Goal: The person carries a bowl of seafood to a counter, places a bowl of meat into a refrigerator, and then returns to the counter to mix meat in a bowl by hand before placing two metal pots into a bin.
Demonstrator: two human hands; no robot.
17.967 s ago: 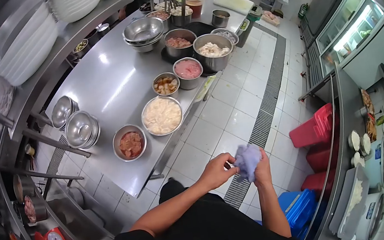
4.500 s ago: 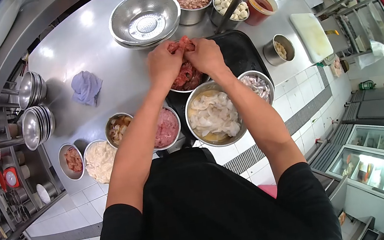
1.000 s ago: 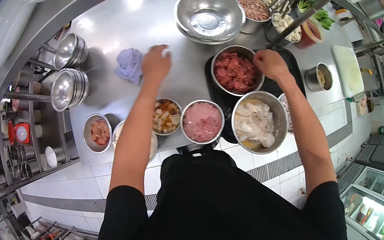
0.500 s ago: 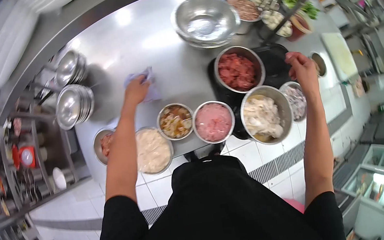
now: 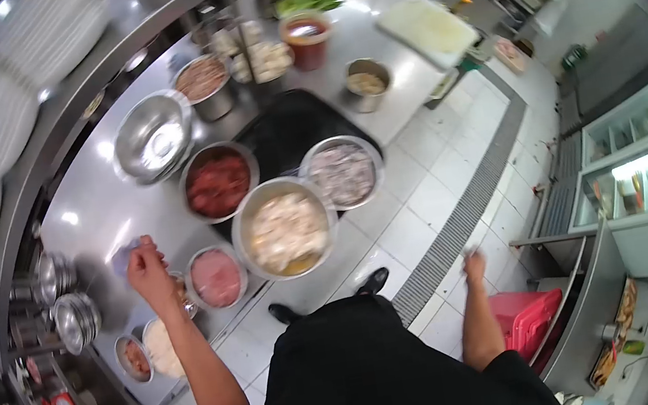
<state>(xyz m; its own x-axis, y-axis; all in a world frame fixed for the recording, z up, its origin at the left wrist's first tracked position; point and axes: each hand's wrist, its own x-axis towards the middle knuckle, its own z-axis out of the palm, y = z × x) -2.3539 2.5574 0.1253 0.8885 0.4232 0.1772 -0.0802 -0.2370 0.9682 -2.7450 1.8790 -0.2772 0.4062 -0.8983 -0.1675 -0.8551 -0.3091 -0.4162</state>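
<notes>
Right hand (image 5: 475,264) now off the counter, blurred, grip unreadable; left hand (image 5: 146,265) clenched on cloth (image 5: 123,256).

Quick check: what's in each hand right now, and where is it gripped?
Left hand grips the bluish cloth on the counter, bunched under its fingers. Right hand hangs empty over the floor.

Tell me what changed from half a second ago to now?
The right hand left the black tray and dropped beside the body, over the floor, holding nothing. The left hand drew back from the counter's far side toward the small bowls, with the bluish cloth just behind it. The bowls of meat and pale slices stayed put.
</notes>
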